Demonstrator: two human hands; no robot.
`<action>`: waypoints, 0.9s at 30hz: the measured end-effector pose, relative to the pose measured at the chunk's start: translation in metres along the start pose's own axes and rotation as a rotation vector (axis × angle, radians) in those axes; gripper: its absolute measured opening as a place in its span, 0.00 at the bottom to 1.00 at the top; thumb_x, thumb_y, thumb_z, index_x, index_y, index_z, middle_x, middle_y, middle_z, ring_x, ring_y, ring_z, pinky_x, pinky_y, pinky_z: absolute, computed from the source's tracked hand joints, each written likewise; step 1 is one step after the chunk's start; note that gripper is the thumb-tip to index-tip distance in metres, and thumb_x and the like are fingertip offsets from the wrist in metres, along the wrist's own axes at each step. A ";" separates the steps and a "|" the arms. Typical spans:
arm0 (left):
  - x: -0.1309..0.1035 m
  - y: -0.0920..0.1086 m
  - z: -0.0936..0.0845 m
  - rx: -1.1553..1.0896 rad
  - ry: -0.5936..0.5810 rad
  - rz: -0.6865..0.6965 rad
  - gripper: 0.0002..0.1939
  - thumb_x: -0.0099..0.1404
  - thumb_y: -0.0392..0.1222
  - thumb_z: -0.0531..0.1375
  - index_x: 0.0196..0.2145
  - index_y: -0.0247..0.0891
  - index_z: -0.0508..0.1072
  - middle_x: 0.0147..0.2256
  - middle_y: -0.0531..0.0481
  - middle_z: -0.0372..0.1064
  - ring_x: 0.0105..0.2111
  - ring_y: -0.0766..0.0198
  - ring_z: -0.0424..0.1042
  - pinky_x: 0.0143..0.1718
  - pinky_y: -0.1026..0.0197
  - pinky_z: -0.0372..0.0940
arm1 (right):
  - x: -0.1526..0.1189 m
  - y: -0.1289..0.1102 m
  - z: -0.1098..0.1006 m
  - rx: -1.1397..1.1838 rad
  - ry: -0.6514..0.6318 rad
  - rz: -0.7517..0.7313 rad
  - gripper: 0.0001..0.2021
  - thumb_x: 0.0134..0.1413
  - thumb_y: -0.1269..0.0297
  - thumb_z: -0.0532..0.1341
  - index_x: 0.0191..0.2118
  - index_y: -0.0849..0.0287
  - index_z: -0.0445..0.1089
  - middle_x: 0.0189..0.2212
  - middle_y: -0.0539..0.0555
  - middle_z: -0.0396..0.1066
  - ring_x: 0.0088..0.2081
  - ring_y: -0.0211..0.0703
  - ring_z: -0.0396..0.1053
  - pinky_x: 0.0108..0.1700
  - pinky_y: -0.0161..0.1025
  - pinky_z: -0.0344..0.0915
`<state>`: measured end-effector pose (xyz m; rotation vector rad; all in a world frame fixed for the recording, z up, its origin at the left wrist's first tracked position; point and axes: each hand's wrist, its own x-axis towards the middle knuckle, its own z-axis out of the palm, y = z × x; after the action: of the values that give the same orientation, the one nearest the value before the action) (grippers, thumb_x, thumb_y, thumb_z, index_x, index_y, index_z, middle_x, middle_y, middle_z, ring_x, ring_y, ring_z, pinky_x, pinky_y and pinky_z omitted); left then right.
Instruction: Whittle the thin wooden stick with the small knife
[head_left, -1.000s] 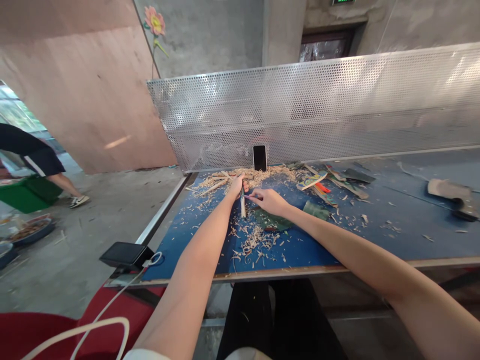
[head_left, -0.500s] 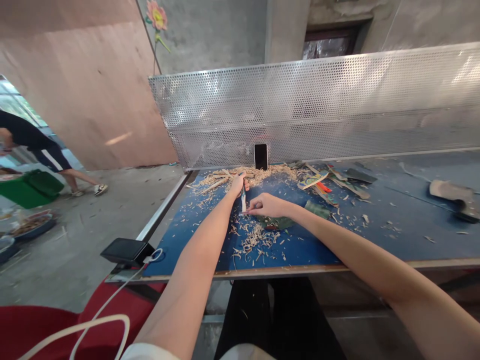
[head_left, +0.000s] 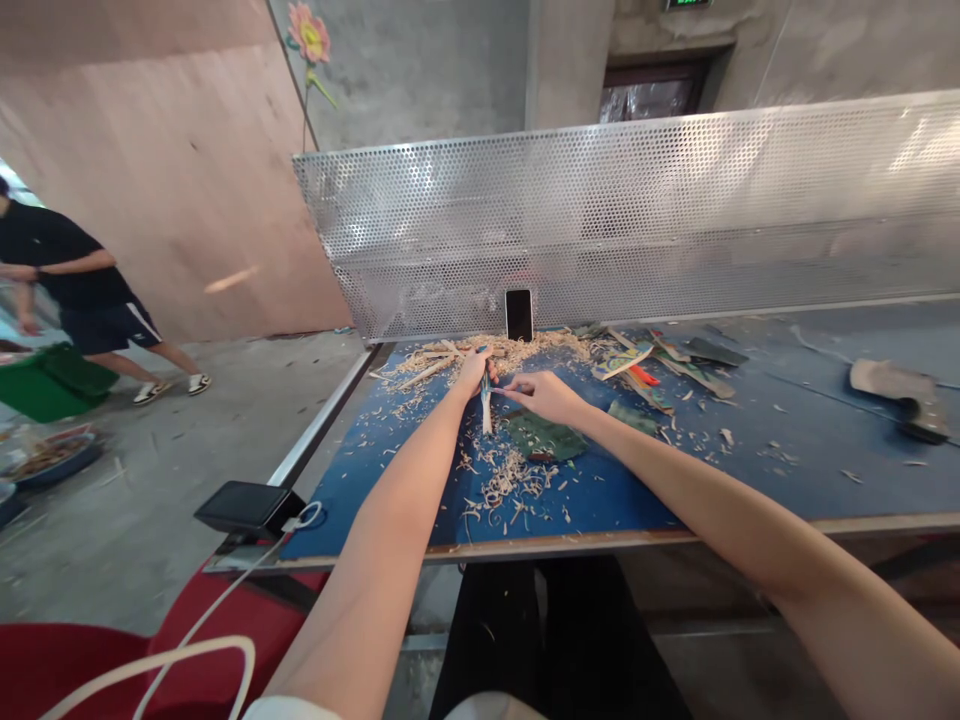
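My left hand [head_left: 474, 372] is wrapped round a narrow strip of wood [head_left: 487, 412], painted blue near the fist and shaved pale at its lower end, which points toward me. At the strip's right side, my right hand [head_left: 547, 396] pinches a small thin blade-like piece [head_left: 500, 390]; its exact kind is too small to make out. Curled wood shavings [head_left: 514, 478] lie below the strip on the blue tabletop [head_left: 420, 500]. A dark green cloth-like piece [head_left: 544, 437] lies under and in front of my right hand.
A phone [head_left: 519, 315] leans against the perforated metal panel [head_left: 450, 230] behind more shavings. Painted wood strips [head_left: 626, 362] lie to the right. A black box [head_left: 247, 508] with a white cable sits at the left corner. A person [head_left: 75, 270] stands near a green bin [head_left: 56, 380].
My right hand has moved up and away from me along the strip, from its lower end toward my left fist. At the left, the person has straightened up somewhat.
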<state>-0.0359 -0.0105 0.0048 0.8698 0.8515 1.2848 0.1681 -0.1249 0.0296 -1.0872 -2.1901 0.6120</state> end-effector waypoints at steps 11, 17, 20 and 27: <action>0.001 -0.004 0.001 0.060 0.048 0.021 0.26 0.77 0.50 0.73 0.47 0.49 0.56 0.21 0.68 0.56 0.15 0.69 0.56 0.20 0.66 0.49 | 0.006 0.003 0.010 0.064 -0.085 0.038 0.11 0.72 0.55 0.69 0.39 0.56 0.83 0.24 0.47 0.71 0.27 0.40 0.59 0.35 0.41 0.54; 0.001 -0.004 0.001 0.075 0.022 0.014 0.25 0.77 0.52 0.73 0.45 0.49 0.58 0.21 0.68 0.56 0.14 0.69 0.56 0.20 0.66 0.48 | -0.004 -0.005 0.005 0.119 -0.271 -0.036 0.14 0.67 0.51 0.72 0.37 0.56 0.85 0.24 0.48 0.73 0.27 0.39 0.59 0.34 0.42 0.54; 0.000 -0.002 0.000 0.054 0.025 0.033 0.23 0.76 0.52 0.74 0.42 0.47 0.61 0.19 0.65 0.57 0.14 0.68 0.56 0.20 0.64 0.52 | -0.007 -0.011 0.003 0.068 -0.230 -0.052 0.17 0.70 0.46 0.71 0.39 0.55 0.86 0.22 0.47 0.70 0.27 0.39 0.57 0.34 0.42 0.52; -0.001 0.003 -0.005 0.161 -0.058 -0.028 0.27 0.77 0.49 0.73 0.25 0.44 0.65 0.15 0.53 0.62 0.16 0.61 0.70 0.26 0.60 0.66 | -0.003 -0.010 0.004 -0.066 -0.027 0.010 0.13 0.76 0.53 0.67 0.42 0.53 0.86 0.26 0.51 0.76 0.28 0.43 0.64 0.37 0.43 0.56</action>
<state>-0.0417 -0.0107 0.0053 1.0139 0.9271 1.1725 0.1609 -0.1333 0.0322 -1.1307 -2.2426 0.5658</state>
